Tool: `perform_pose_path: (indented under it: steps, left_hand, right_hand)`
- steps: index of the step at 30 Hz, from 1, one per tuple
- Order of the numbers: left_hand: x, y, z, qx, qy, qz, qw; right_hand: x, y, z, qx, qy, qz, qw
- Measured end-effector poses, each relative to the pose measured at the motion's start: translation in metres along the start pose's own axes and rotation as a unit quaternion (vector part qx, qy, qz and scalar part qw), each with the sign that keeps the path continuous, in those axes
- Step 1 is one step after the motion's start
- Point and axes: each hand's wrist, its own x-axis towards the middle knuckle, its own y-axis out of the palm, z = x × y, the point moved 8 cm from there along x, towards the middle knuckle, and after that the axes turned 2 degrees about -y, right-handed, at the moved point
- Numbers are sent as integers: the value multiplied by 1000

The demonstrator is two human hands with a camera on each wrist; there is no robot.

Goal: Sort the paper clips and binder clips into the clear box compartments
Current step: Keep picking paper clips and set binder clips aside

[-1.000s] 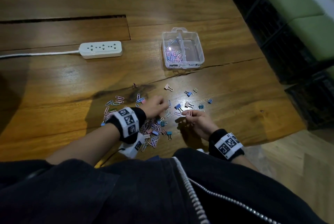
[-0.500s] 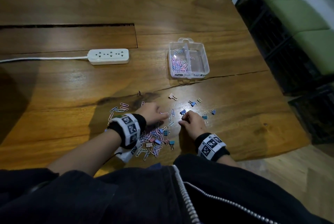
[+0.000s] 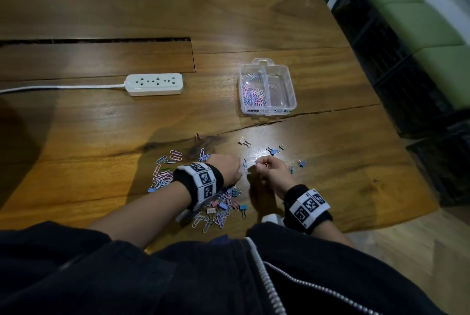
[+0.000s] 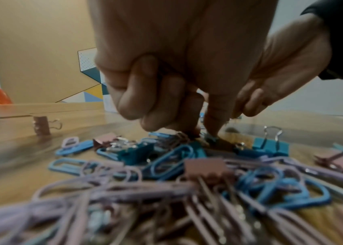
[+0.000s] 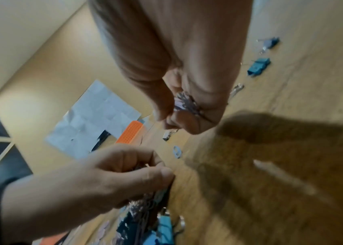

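Observation:
The clear box [image 3: 267, 108] stands at mid table; its left compartment holds several pink and blue paper clips [image 3: 254, 94], its right one looks nearly bare. A mixed pile of clips [image 3: 221, 210] lies under my left wrist. My left hand [image 3: 239, 169] is curled, its thumb and fingertips [image 4: 212, 126] pinching down on clips at the pile's far edge. My right hand [image 3: 259, 165], just to its right, grips a small bunch of paper clips [image 5: 185, 102] in curled fingers. Loose binder clips [image 3: 272, 151] lie beyond the hands.
A white power strip [image 3: 154, 84] with its cord lies at the left. More paper clips [image 3: 165, 174] are scattered left of my left wrist. A crack [image 3: 330, 111] runs across the table below the box. The table's edge [image 3: 419, 174] drops off at the right.
My right hand has drawn in leftward until it almost meets the left hand. The left hand has stayed at the pile. The head view has shifted slightly.

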Motion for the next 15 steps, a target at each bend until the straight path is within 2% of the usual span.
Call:
perform_pose_path:
  steps: [2,4,6,7,8,9,11,12,13,15]
  left_hand:
    - [-2,0,2,-8,5,17,1000]
    - [-3,2,7,-36,4,27,999]
    - [-3,2,19,-133,-8,20,991]
    - [-4,0,28,-215,-18,10,976]
    - [-5,-2,37,-314,-25,4,949]
    - [-7,-3,47,-427,-30,3,904]
    - [-15,-3,61,-631,-32,18,775]
    - [-20,-4,66,-698,-31,23,715]
    - [-23,-4,71,-738,-33,24,674]
    - [-30,-3,77,-778,-46,16,626]
  right_hand:
    - [-2,6,4,72,20,18,997]
    - [0,8,5,87,33,15,996]
    - [5,8,5,53,35,-12,998]
    - [8,8,5,11,28,-26,999]
    - [11,8,5,-44,16,-36,998]
    - [14,10,6,-106,-1,-44,993]
    - [19,15,9,-234,-39,-63,969]
    - [21,17,12,-290,-57,-76,952]
    - [23,20,14,-333,-71,-83,937]
    - [26,29,17,-375,-85,-78,920]
